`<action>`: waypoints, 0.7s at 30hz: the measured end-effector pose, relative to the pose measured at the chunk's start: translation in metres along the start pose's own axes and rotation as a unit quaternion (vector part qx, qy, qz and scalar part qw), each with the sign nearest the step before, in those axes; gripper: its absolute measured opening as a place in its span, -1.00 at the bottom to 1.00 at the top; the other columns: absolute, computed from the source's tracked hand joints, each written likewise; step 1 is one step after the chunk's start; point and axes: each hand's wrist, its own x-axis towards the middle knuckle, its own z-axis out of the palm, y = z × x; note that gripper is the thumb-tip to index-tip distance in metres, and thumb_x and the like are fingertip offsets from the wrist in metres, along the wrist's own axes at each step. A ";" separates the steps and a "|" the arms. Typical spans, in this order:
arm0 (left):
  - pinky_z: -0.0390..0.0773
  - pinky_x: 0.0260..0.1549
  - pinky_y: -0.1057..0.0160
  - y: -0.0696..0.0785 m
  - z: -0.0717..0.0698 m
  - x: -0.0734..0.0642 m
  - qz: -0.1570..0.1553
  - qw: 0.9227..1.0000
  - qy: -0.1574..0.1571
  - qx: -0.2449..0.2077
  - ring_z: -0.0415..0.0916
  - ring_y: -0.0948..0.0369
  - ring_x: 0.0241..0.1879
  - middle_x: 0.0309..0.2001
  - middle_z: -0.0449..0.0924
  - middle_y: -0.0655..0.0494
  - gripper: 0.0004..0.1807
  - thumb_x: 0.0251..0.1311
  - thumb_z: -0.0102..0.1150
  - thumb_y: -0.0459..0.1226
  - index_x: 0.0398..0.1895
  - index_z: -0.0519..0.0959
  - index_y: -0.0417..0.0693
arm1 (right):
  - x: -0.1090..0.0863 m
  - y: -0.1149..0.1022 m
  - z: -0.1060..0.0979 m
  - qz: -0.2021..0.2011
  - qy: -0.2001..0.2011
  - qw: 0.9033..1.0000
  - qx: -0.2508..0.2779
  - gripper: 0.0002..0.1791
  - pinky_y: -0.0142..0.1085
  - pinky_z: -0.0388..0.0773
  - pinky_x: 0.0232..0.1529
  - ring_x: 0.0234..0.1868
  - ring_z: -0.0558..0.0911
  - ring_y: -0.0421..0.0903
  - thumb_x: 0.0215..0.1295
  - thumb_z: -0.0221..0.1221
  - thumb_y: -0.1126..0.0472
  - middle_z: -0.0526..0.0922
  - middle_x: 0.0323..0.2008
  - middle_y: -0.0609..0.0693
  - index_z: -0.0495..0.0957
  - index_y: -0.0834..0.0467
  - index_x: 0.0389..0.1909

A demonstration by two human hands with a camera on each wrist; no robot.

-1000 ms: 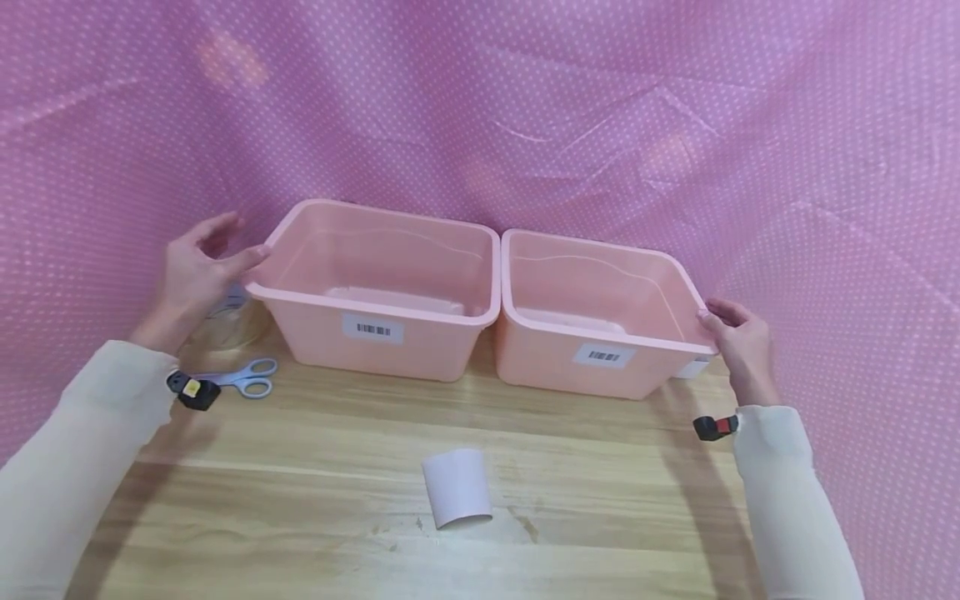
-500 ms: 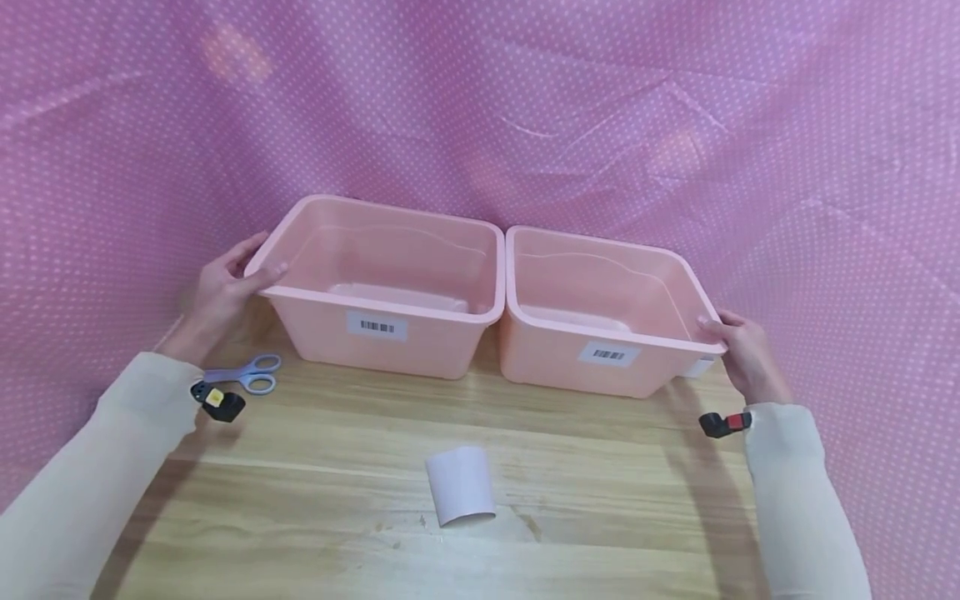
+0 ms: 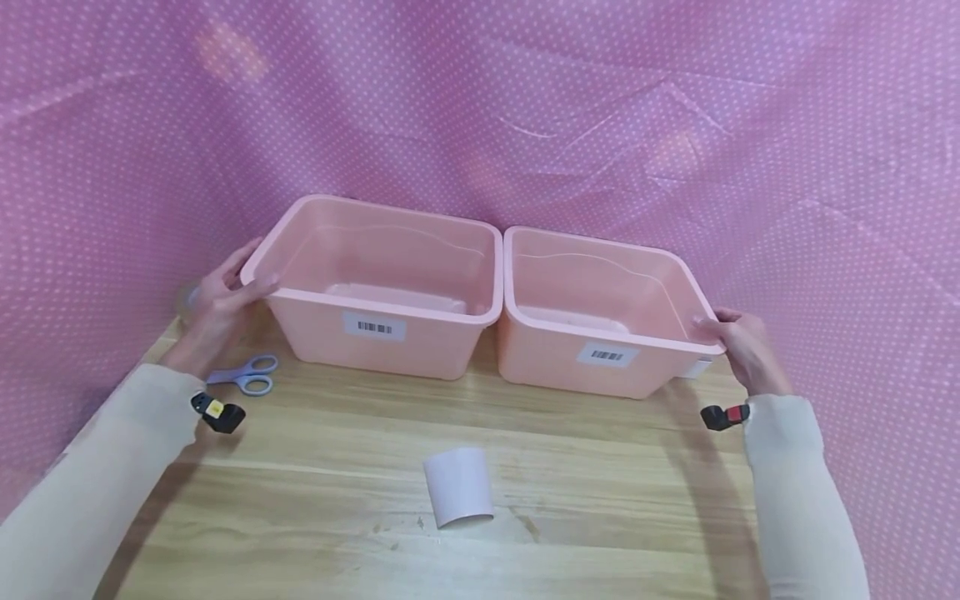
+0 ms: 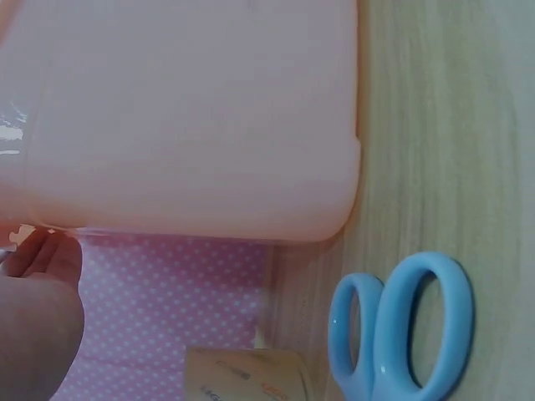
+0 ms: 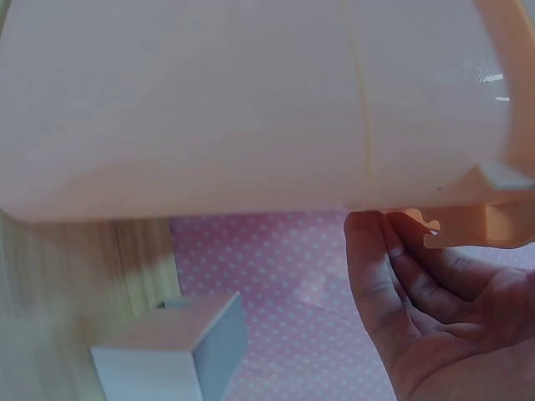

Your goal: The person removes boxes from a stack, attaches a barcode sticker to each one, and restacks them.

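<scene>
Two pink plastic bins stand side by side in the head view, their rims meeting in the middle: the left bin and the right bin. Each has a barcode label on its front wall. My left hand grips the outer rim of the left bin, thumb over the edge and fingers beneath it. At the far end, my right hand holds the right bin's outer rim in the same way. In the right wrist view, the right fingers curl up under the rim.
Blue-handled scissors lie by my left wrist, near a tape roll. A small white box sits beyond the right bin. A curved piece of white paper rests on the wooden table. Pink dotted cloth hangs behind.
My left hand has come in to the right and taken hold of the left bin's rim. My right thumb has moved over the right bin's rim. The bins have barely shifted.
</scene>
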 end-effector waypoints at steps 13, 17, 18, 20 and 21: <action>0.51 0.19 0.53 -0.002 0.000 -0.003 0.012 1.000 0.010 0.018 0.43 0.33 0.35 0.61 -0.05 -0.22 -0.15 0.33 0.11 -0.54 0.60 -0.07 -0.27 | 0.007 -0.006 0.005 -0.005 0.087 0.988 -0.127 -0.50 -0.38 0.49 -0.07 -0.14 0.52 -0.25 0.27 0.26 0.06 0.60 -0.44 -0.45 0.55 0.29 0.13; 0.52 0.19 0.52 -0.001 0.000 -0.003 0.021 1.000 0.010 0.018 0.50 0.39 0.26 0.60 -0.04 -0.26 -0.16 0.32 0.12 -0.56 0.59 -0.05 -0.30 | 0.007 -0.003 0.007 -0.017 0.122 0.987 -0.099 -0.71 -0.48 0.52 -0.18 -0.21 0.53 -0.32 0.23 0.28 0.13 0.59 -0.50 -0.47 0.67 0.18 -0.09; 0.52 0.19 0.52 -0.001 0.000 -0.004 0.021 1.000 0.011 0.020 0.51 0.38 0.26 0.60 -0.04 -0.26 -0.15 0.32 0.12 -0.55 0.59 -0.05 -0.30 | 0.007 -0.002 0.008 -0.017 0.129 0.987 -0.097 -0.77 -0.49 0.51 -0.19 -0.21 0.52 -0.32 0.23 0.28 0.14 0.58 -0.51 -0.49 0.68 0.14 -0.14; 0.51 0.19 0.53 0.000 0.000 -0.004 0.021 0.999 0.015 0.026 0.49 0.37 0.27 0.60 -0.03 -0.26 -0.15 0.32 0.13 -0.54 0.59 -0.05 -0.30 | 0.006 -0.002 0.009 -0.018 0.140 0.986 -0.093 -0.85 -0.50 0.52 -0.21 -0.21 0.51 -0.32 0.22 0.28 0.15 0.56 -0.52 -0.50 0.70 0.07 -0.22; 0.51 0.19 0.53 0.000 0.000 -0.004 0.020 0.999 0.016 0.029 0.48 0.35 0.29 0.60 -0.03 -0.25 -0.15 0.32 0.13 -0.54 0.59 -0.05 -0.29 | 0.006 -0.002 0.009 -0.018 0.144 0.985 -0.091 -0.86 -0.50 0.53 -0.23 -0.21 0.52 -0.31 0.21 0.27 0.16 0.56 -0.52 -0.50 0.70 0.06 -0.22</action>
